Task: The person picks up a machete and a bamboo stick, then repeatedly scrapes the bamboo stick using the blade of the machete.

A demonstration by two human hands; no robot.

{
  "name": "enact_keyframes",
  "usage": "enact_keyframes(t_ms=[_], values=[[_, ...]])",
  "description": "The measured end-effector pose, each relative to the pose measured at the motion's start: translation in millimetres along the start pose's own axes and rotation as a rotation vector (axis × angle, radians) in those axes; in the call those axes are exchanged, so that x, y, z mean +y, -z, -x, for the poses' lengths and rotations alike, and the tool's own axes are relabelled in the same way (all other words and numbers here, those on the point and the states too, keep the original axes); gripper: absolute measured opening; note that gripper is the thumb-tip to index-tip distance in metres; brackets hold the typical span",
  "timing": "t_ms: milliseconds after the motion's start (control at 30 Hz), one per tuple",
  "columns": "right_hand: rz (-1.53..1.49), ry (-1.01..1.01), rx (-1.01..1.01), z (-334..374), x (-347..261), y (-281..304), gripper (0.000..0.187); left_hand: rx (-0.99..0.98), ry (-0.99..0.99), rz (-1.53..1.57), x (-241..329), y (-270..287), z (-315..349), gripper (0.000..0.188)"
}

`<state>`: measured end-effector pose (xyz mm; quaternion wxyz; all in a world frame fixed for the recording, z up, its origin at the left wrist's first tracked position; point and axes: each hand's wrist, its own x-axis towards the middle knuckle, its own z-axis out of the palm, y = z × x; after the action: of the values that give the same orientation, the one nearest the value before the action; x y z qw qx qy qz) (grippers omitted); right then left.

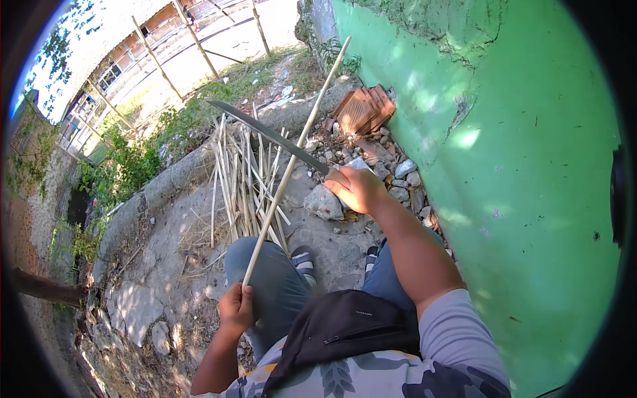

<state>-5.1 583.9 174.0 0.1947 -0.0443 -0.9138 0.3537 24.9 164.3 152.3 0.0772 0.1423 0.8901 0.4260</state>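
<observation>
My left hand [235, 309] is closed around the lower end of a long, pale wooden stick [296, 150], which slants up and away to the right past my knee. In my right hand [357, 188] is the handle of a machete [269, 132]. Its dark, slightly curved blade points to the far left and crosses the stick around mid-length; whether the two touch I cannot tell. Beyond my left knee lies a loose pile of similar pale sticks [240, 189] on the ground. My fingers hide most of the machete's handle.
A green wall [524, 199] with peeling plaster rises close on my right. Along its foot lie rubble, a large stone [324, 202] and stacked clay roof tiles [363, 109]. A low concrete kerb [174, 174] curves around the left, with shrubs [126, 166] behind it.
</observation>
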Motion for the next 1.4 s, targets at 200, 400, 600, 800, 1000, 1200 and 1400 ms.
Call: enact_keyframes(t_ms=[200,400,600,800,1000,1200,1400], values=[[0.181,0.322,-0.219,21,-38,-12,0.049,-0.030,0.000,-0.077,1,6,-2,0.033],[0.187,0.266,-0.237,7,-17,-11,0.050,0.012,-0.005,-0.102,6,2,1,0.033],[-0.103,0.258,0.064,4,0,-18,0.032,0.031,-0.028,-0.108,-1,0,1,0.034],[0.084,0.269,-0.210,17,-32,-20,0.055,0.046,-0.045,-0.113,1,0,0,0.033],[0.088,0.250,-0.170,8,-18,-20,0.054,0.038,0.001,-0.112,16,2,6,0.032],[-0.041,0.192,0.099,4,6,-23,0.037,0.040,-0.032,-0.096,13,0,4,0.032],[0.258,0.512,-0.077,20,-37,-22,0.050,0.050,-0.069,-0.078,7,0,3,0.031]])
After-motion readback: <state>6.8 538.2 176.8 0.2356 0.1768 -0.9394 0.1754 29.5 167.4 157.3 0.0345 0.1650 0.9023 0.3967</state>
